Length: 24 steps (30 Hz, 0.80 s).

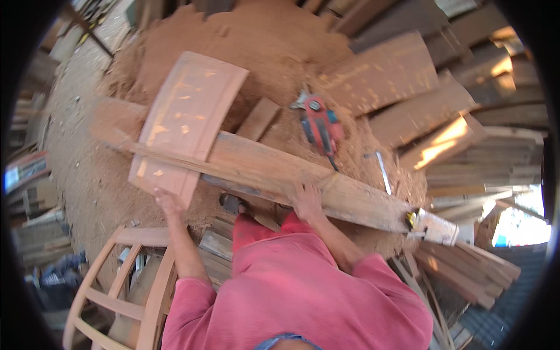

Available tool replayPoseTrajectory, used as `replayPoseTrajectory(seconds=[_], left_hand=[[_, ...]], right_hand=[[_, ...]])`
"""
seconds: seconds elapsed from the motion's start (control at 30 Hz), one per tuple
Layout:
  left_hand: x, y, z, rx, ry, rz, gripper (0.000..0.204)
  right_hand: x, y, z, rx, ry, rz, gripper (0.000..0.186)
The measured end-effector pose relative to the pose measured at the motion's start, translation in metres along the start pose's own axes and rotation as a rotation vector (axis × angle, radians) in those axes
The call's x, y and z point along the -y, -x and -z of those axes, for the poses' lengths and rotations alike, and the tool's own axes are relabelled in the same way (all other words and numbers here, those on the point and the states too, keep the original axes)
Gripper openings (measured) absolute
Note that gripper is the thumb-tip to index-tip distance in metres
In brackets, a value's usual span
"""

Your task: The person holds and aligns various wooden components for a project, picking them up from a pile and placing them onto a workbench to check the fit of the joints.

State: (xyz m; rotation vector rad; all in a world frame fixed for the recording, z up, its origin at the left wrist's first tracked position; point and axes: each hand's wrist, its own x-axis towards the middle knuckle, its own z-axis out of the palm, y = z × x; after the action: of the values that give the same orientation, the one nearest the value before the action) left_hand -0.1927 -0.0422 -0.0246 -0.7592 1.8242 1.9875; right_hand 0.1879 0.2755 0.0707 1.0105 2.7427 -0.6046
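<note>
A broad, slightly curved wooden panel [189,105] lies tilted across a long thick plank [256,154] at the left. My left hand [168,203] is closed on the panel's near edge, its fingers partly blurred. Over the panel runs a thin wooden strip [181,160], reaching right along the plank toward my right hand. My right hand [304,198] lies on the plank near the strip's right end, fingers stretched out and apart. Beyond the plank, a red power tool [319,125] rests in the sawdust.
Sawdust [256,41] is heaped at the back. Cut boards [385,73] are stacked at the right. A yellow tape measure [412,220] sits at the plank's right end, near a metal bar [382,172]. A curved slatted wooden frame [116,301] stands at the near left.
</note>
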Motion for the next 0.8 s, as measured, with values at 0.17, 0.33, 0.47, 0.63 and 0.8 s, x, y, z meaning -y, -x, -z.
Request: replayPoseTrajectory(seconds=[0.17,0.33,0.47,0.63,0.8], left_hand=[[0.008,-0.005,-0.013,0.015,0.12,-0.034,0.053],[-0.002,0.032,-0.022,-0.085,0.113,-0.206,0.04],[0.028,0.074,0.005,-0.15,0.212,-0.261,0.036],[0.054,0.139,0.088,-0.231,0.093,-0.225,0.04],[0.075,0.22,0.196,-0.275,0.125,-0.19,0.043]], right_hand=[[0.004,0.051,-0.031,0.101,-0.019,0.086,0.06],[-0.008,-0.006,0.035,-0.12,0.177,0.099,0.045],[-0.01,-0.043,0.064,-0.065,0.125,0.101,0.047],[-0.022,-0.058,0.057,-0.044,0.105,0.068,0.046],[-0.022,-0.074,0.056,0.086,0.149,0.08,0.046]])
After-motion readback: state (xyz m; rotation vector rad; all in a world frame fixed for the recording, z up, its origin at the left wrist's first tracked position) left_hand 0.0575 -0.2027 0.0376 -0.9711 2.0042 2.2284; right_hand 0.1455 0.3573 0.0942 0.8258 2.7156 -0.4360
